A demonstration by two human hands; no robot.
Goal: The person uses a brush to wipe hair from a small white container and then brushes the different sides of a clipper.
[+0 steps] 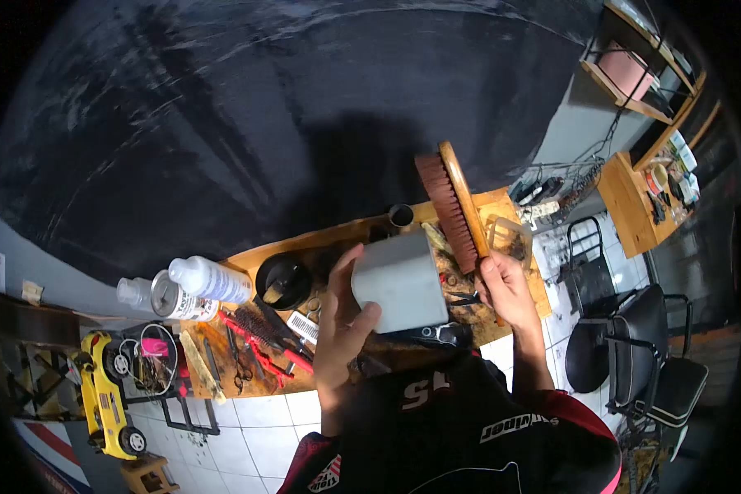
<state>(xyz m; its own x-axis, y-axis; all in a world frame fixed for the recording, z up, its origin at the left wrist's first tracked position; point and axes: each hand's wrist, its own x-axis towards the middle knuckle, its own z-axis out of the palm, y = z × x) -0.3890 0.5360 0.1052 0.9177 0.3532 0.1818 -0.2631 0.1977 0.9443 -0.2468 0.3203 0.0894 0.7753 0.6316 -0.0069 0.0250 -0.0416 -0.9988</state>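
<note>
My left hand (342, 325) is wrapped round a smooth pale grey box-shaped container (400, 281), thumb on its near side and fingers at its far left edge. Its inside does not show. In my right hand (508, 290) is a long wooden-handled brush (463, 193) with reddish-brown bristles, gripped near its lower end. The brush stands tilted just right of the container, bristles facing left. Both are held above a wooden table (309, 242). Below the container lies a black hair clipper (449, 335), partly covered.
Bottles (214, 280), a can (175, 296), a black bowl (282, 280), scissors (240, 369) and red-handled combs (259, 346) crowd the table's left. A black cup (400, 216) stands at the back. A black salon chair (642, 346) is right, a yellow toy car (109, 395) left.
</note>
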